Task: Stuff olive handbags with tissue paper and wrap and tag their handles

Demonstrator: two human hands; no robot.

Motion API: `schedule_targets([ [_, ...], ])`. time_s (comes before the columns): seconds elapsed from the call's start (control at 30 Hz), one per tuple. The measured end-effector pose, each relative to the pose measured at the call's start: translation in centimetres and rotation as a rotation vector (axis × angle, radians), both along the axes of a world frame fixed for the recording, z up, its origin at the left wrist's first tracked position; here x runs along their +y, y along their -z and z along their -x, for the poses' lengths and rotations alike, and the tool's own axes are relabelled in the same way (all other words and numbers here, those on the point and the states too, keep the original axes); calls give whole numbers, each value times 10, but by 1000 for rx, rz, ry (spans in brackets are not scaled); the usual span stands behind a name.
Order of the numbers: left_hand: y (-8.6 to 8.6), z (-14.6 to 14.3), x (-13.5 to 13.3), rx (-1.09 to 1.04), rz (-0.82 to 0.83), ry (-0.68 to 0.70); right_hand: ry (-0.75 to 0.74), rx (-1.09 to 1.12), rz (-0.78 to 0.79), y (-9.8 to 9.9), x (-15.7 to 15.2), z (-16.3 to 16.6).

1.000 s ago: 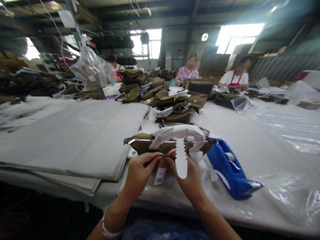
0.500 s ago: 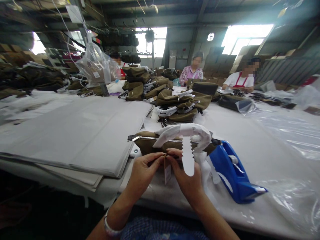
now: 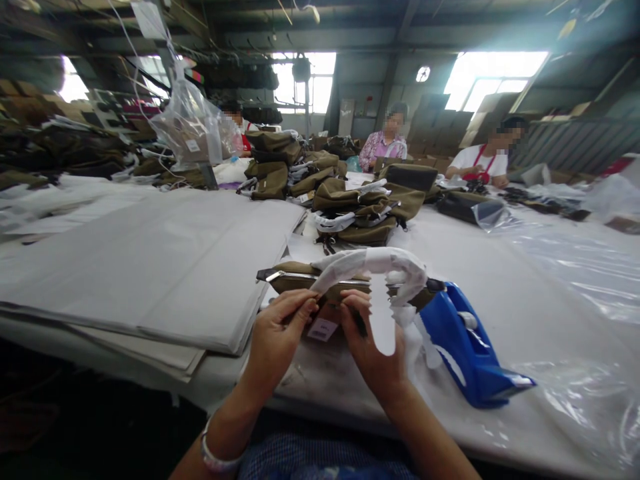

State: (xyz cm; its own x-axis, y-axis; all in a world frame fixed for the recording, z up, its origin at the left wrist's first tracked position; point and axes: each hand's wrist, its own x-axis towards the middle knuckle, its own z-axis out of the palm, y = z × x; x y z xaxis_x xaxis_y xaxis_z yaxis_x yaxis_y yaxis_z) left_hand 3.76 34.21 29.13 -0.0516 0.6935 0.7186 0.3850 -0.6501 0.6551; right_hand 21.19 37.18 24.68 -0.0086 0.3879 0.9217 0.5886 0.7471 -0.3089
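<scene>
An olive-brown bag with a zipped top lies on the table in front of me, its handle wrapped in white paper. My left hand pinches the front of the bag beside a small hang tag. My right hand presses against the bag just right of the tag, fingers curled on it. A strip of white tape hangs down from the wrapped handle over my right hand.
A blue tape dispenser stands right of the bag. A stack of grey paper sheets fills the left. More olive bags are piled behind. Clear plastic lies at right. Three people sit at the far side.
The hang tag hung down between my fingers before; now it lies tilted flat against the bag. Both hands have moved slightly up toward the bag's front.
</scene>
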Motion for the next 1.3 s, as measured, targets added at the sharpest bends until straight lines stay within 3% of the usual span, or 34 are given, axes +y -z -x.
schedule_targets([
  [0.13, -7, -5, -6, 135, -133, 21, -64, 74, 38, 0, 2, -1],
  [0.37, -4, -10, -1, 163, -84, 71, -365, 327, 206, -21, -14, 2],
  [0.5, -7, -9, -4, 149, -99, 50, -452, 427, 222, -20, -16, 2],
  [0.7, -10, -8, -8, 221, -130, -4, -339, 325, 160, -6, -6, 0],
  [0.93, -7, -6, -5, 299, -140, -63, -232, 198, 67, -11, -5, 0],
  [1.3, -9, -3, -4, 278, -119, -49, -228, 205, 117, -5, -2, 0],
])
